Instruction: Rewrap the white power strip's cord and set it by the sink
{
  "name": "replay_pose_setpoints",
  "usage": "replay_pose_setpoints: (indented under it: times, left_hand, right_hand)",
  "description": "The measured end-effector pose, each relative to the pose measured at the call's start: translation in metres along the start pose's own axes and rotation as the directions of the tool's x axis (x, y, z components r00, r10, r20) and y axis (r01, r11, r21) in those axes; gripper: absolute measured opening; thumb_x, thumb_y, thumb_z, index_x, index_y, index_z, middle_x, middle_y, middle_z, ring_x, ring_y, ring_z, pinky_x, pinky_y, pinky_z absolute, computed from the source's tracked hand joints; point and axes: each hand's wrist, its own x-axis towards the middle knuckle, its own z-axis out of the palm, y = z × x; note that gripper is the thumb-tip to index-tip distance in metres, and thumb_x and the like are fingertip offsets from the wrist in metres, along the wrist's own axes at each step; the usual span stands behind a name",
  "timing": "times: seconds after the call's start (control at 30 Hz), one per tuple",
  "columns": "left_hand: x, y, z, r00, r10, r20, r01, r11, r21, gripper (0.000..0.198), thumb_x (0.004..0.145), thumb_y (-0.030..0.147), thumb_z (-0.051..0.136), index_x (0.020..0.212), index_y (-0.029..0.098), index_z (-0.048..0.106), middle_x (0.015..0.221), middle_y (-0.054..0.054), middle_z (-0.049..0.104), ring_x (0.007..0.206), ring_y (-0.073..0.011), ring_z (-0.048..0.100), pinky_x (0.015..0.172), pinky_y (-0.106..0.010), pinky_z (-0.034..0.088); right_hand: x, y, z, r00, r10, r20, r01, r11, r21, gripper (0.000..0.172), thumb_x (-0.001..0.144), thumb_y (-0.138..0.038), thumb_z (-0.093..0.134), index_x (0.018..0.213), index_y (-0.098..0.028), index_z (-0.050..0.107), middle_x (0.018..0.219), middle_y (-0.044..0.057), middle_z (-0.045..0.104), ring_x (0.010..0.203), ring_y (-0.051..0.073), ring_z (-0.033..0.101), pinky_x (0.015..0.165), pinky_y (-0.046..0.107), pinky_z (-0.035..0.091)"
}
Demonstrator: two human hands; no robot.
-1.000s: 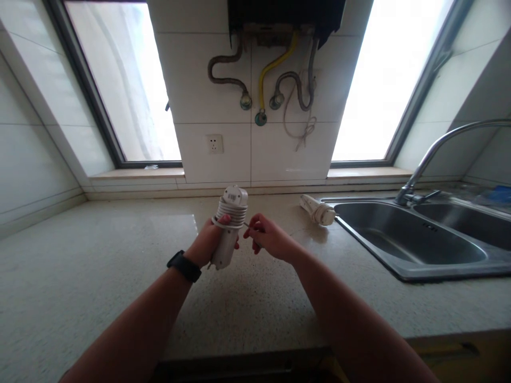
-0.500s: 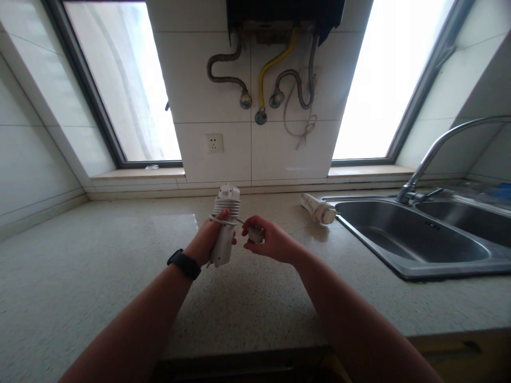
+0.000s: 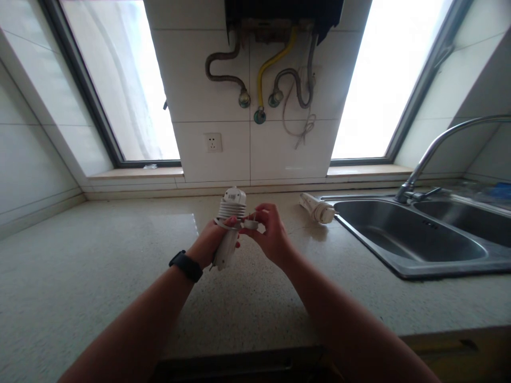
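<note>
My left hand (image 3: 208,242), with a dark watch at its wrist, is wrapped round a white power strip (image 3: 225,256) held tilted above the counter. Its white cord (image 3: 232,209) is wound in several turns round the strip's upper part, and my left thumb presses on the lower turns. Close beside it, my right hand (image 3: 274,234) pinches the plug (image 3: 250,225) at the cord's end between thumb and fingers. A second white power strip (image 3: 317,208), its cord also wound round it, lies on the counter to the right.
The speckled counter (image 3: 99,266) runs along the tiled wall. At the right is a double steel sink (image 3: 411,229) with a curved faucet (image 3: 429,154). A wall socket (image 3: 213,142) sits behind my hands, and pipes (image 3: 261,69) hang from a dark appliance (image 3: 283,13) above.
My right hand has risen slightly and turned, bringing the plug closer to the wound cord. The strip in my left hand has shifted a little to the right.
</note>
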Motion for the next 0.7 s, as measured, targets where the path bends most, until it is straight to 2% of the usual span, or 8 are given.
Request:
replay_pose_setpoints:
  times: [0.07, 0.2, 0.4, 0.57, 0.63, 0.7]
  left_hand:
    - [-0.001, 0.000, 0.003, 1.000, 0.011, -0.006, -0.011, 1.000, -0.016, 0.057, 0.076, 0.060, 0.074, 0.108, 0.014, 0.064, 0.079, -0.005, 0.065, 0.056, -0.0154, 0.064, 0.050, -0.026, 0.053]
    - [-0.003, 0.003, 0.008, 1.000, 0.024, -0.020, -0.024, 0.999, -0.027, 0.059, 0.075, 0.060, 0.074, 0.111, 0.014, 0.063, 0.077, -0.005, 0.065, 0.057, -0.0156, 0.064, 0.052, -0.027, 0.054]
    - [-0.004, 0.005, 0.014, 0.998, 0.043, -0.050, -0.044, 0.999, -0.018, 0.063, 0.077, 0.067, 0.068, 0.111, 0.015, 0.062, 0.078, -0.007, 0.069, 0.053, -0.0163, 0.065, 0.048, -0.026, 0.053]
    - [-0.003, 0.006, 0.013, 0.994, 0.074, -0.082, -0.075, 0.997, -0.001, 0.065, 0.077, 0.068, 0.069, 0.115, 0.016, 0.062, 0.078, -0.006, 0.070, 0.055, -0.0171, 0.066, 0.050, -0.028, 0.054]
    - [-0.003, 0.006, 0.013, 0.991, 0.097, -0.091, -0.096, 0.995, 0.020, 0.065, 0.076, 0.066, 0.070, 0.116, 0.016, 0.062, 0.075, -0.005, 0.069, 0.055, -0.0170, 0.066, 0.051, -0.028, 0.055]
    - [-0.003, 0.007, 0.015, 0.989, 0.118, -0.094, -0.115, 0.993, 0.042, 0.063, 0.077, 0.064, 0.071, 0.115, 0.015, 0.061, 0.071, -0.003, 0.067, 0.055, -0.0167, 0.065, 0.052, -0.028, 0.054]
  right_hand:
    - [-0.002, 0.000, 0.003, 0.998, -0.019, -0.053, 0.019, 1.000, 0.000, 0.049, 0.076, -0.034, 0.083, 0.110, -0.026, 0.048, 0.093, 0.001, 0.069, 0.083, 0.018, 0.070, 0.078, 0.033, 0.057]
    - [-0.004, -0.007, 0.003, 0.989, -0.127, -0.076, 0.115, 0.983, -0.146, 0.036, 0.081, -0.031, 0.079, 0.110, -0.025, 0.058, 0.099, 0.004, 0.072, 0.086, 0.018, 0.070, 0.080, 0.034, 0.057]
    - [0.000, -0.018, -0.001, 0.976, -0.216, 0.032, 0.219, 0.959, -0.178, 0.034, 0.089, -0.026, 0.069, 0.123, -0.025, 0.063, 0.115, 0.009, 0.064, 0.102, 0.020, 0.065, 0.090, 0.037, 0.057]
    - [0.001, -0.011, 0.003, 0.975, -0.211, 0.061, 0.220, 0.953, -0.210, 0.043, 0.093, -0.023, 0.063, 0.135, -0.025, 0.055, 0.117, 0.010, 0.061, 0.097, 0.018, 0.065, 0.090, 0.037, 0.057]
    - [-0.001, -0.008, 0.004, 0.981, -0.192, 0.022, 0.192, 0.956, -0.223, 0.047, 0.092, -0.024, 0.066, 0.137, -0.025, 0.051, 0.114, 0.009, 0.064, 0.092, 0.018, 0.067, 0.086, 0.036, 0.058]
    - [-0.002, -0.006, 0.006, 0.985, -0.167, -0.039, 0.153, 0.957, -0.247, 0.044, 0.090, -0.027, 0.069, 0.130, -0.024, 0.052, 0.106, 0.008, 0.069, 0.089, 0.019, 0.069, 0.082, 0.036, 0.059]
